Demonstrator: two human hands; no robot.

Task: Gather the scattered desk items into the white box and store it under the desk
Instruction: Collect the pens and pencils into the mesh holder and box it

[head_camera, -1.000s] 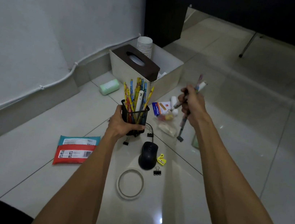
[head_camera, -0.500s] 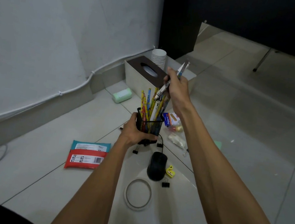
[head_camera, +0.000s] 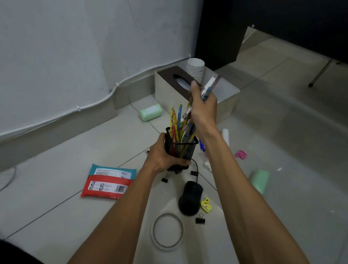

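There was one black mesh pen holder (head_camera: pixel 185 150), its pencils (head_camera: pixel 179 119) too crowded to count, and one raised bunch of pens (head_camera: pixel 209 87) too blurred to count. Far off sat one white box (head_camera: pixel 227 105), one brown-lidded tissue box (head_camera: pixel 170 74) and one stack of paper cups (head_camera: pixel 195 67). Two pale green packs (head_camera: pixel 150 112) lay on the floor, far left and right. Near left were two wipe packets: a teal packet (head_camera: pixel 112 172) and a red packet (head_camera: pixel 104 189). There was also one black mouse (head_camera: pixel 190 198), one yellow sharpener (head_camera: pixel 206 205), one tape ring (head_camera: pixel 154 238), one pink item (head_camera: pixel 241 154) and three black binder clips (head_camera: pixel 200 220).
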